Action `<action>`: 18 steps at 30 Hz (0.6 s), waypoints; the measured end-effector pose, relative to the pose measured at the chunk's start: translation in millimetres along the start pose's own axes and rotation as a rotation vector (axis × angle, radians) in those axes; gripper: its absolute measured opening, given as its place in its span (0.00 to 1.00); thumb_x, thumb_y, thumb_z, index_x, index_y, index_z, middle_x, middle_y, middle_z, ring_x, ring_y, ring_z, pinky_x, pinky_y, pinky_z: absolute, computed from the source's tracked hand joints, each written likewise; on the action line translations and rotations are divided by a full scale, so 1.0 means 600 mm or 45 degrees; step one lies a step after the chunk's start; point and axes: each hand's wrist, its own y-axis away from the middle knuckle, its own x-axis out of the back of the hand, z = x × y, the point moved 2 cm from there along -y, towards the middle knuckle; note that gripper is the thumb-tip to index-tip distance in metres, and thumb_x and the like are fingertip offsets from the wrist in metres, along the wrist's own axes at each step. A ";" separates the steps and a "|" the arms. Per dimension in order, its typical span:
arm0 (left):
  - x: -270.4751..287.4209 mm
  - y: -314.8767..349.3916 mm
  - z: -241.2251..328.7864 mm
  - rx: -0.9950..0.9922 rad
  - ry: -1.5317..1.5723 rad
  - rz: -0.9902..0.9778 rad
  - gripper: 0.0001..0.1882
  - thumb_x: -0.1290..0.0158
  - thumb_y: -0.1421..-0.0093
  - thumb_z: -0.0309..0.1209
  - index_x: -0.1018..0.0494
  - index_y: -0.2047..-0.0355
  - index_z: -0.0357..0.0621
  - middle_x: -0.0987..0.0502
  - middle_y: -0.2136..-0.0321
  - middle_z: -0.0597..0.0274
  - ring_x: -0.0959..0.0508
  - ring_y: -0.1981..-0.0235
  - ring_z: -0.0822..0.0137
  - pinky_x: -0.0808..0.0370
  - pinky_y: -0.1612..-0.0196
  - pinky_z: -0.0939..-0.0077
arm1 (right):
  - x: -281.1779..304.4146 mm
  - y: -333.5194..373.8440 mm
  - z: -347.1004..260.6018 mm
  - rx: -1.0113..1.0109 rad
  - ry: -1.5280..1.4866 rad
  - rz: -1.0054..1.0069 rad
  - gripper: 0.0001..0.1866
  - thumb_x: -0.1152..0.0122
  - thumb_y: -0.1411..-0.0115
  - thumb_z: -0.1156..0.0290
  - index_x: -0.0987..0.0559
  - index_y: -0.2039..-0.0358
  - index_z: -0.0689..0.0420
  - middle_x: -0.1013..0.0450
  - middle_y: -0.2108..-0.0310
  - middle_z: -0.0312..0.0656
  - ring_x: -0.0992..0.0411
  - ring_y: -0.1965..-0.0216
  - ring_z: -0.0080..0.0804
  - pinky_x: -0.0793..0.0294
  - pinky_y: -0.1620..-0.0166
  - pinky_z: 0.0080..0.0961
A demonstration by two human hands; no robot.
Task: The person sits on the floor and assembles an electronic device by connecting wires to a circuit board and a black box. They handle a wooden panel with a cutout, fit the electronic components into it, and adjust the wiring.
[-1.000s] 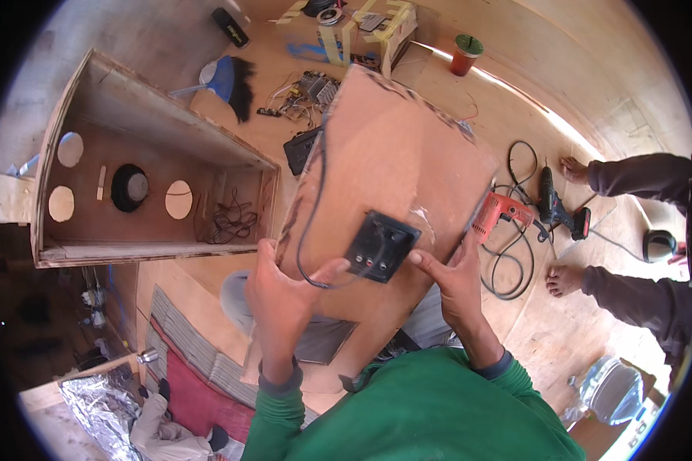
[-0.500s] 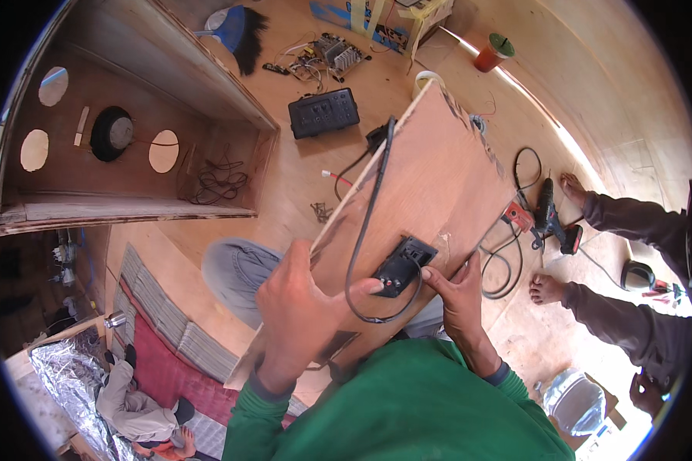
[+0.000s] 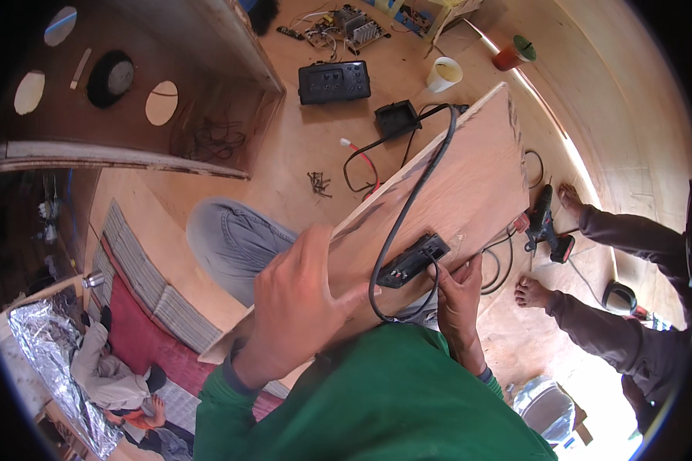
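My left hand (image 3: 296,300) grips the left edge of a plywood board (image 3: 469,161), its thumb lying across the board's face. At the right edge, the fingers of my right hand (image 3: 460,300) are closed on the board, the thumb beside a black plastic panel fitting (image 3: 414,260). That fitting sits in the lower part of the board. A black cable (image 3: 407,203) loops over the far edge and curves down past the fitting. The board is held tilted above my lap; its underside is hidden.
A large wooden box (image 3: 131,154) with round holes stands left. Ahead lie a black control panel (image 3: 334,82), a black tray (image 3: 397,117), a circuit board (image 3: 350,29), screws (image 3: 319,184) and a cup (image 3: 444,74). Right are a cordless drill (image 3: 544,223) and another person's feet (image 3: 532,292).
The board has tilted so its face appears narrower, and its far corner has shifted right. Both hands keep their hold. The black tray and pale cup have come into fuller view.
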 end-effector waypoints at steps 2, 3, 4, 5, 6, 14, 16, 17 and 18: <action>0.002 -0.001 0.003 0.036 0.055 -0.040 0.48 0.19 0.56 0.61 0.27 0.50 0.35 0.17 0.62 0.44 0.14 0.59 0.40 0.18 0.57 0.52 | 0.002 0.004 -0.002 -0.011 -0.001 0.010 0.50 0.17 0.39 0.73 0.42 0.26 0.64 0.33 0.30 0.53 0.32 0.28 0.41 0.34 0.24 0.39; 0.002 0.000 0.007 0.059 0.082 -0.048 0.48 0.19 0.55 0.61 0.27 0.51 0.36 0.17 0.62 0.44 0.15 0.60 0.40 0.19 0.58 0.52 | 0.002 0.004 -0.003 -0.003 -0.005 0.006 0.50 0.17 0.39 0.73 0.42 0.26 0.64 0.33 0.30 0.53 0.32 0.28 0.41 0.34 0.24 0.39; 0.002 0.001 0.011 0.062 0.111 -0.048 0.47 0.20 0.55 0.61 0.27 0.51 0.36 0.17 0.62 0.44 0.15 0.60 0.40 0.20 0.58 0.51 | 0.002 0.005 -0.004 0.013 -0.028 0.007 0.50 0.17 0.39 0.73 0.42 0.26 0.64 0.33 0.30 0.53 0.32 0.28 0.41 0.33 0.25 0.39; 0.003 0.002 0.015 0.055 0.039 -0.029 0.47 0.20 0.55 0.61 0.27 0.52 0.36 0.18 0.63 0.45 0.17 0.62 0.40 0.21 0.59 0.51 | 0.000 0.006 -0.005 0.032 -0.003 -0.001 0.50 0.17 0.39 0.73 0.42 0.26 0.64 0.33 0.30 0.53 0.32 0.28 0.41 0.33 0.25 0.40; 0.004 0.004 0.020 0.029 -0.032 -0.001 0.46 0.20 0.54 0.61 0.28 0.53 0.37 0.18 0.64 0.45 0.18 0.64 0.40 0.22 0.59 0.50 | 0.000 0.008 -0.007 0.058 0.001 -0.005 0.50 0.17 0.39 0.73 0.42 0.26 0.65 0.33 0.30 0.53 0.32 0.28 0.41 0.33 0.25 0.40; 0.002 0.021 0.035 -0.015 -0.141 0.101 0.39 0.21 0.52 0.55 0.29 0.57 0.38 0.20 0.68 0.48 0.22 0.67 0.44 0.28 0.59 0.52 | 0.002 0.032 -0.010 0.038 0.036 0.004 0.50 0.17 0.38 0.71 0.42 0.25 0.64 0.34 0.29 0.52 0.33 0.28 0.41 0.34 0.25 0.40; -0.001 0.024 0.034 -0.004 -0.096 0.069 0.32 0.19 0.53 0.35 0.29 0.56 0.41 0.20 0.68 0.52 0.17 0.62 0.47 0.29 0.56 0.56 | 0.003 0.037 -0.006 0.051 0.046 0.018 0.50 0.17 0.38 0.71 0.42 0.25 0.63 0.34 0.29 0.51 0.34 0.27 0.40 0.35 0.25 0.39; -0.004 0.022 0.033 -0.001 -0.126 0.083 0.34 0.20 0.52 0.45 0.29 0.58 0.40 0.20 0.69 0.50 0.19 0.65 0.45 0.28 0.58 0.54 | 0.003 0.038 -0.003 0.038 0.027 0.031 0.50 0.18 0.38 0.71 0.42 0.25 0.64 0.34 0.29 0.51 0.34 0.27 0.40 0.36 0.24 0.39; -0.009 0.019 0.031 -0.016 -0.170 0.125 0.38 0.22 0.51 0.55 0.29 0.59 0.38 0.20 0.70 0.48 0.21 0.68 0.42 0.27 0.61 0.52 | 0.004 0.037 -0.001 0.033 0.008 0.034 0.49 0.18 0.38 0.72 0.42 0.25 0.64 0.34 0.29 0.51 0.34 0.27 0.40 0.36 0.24 0.39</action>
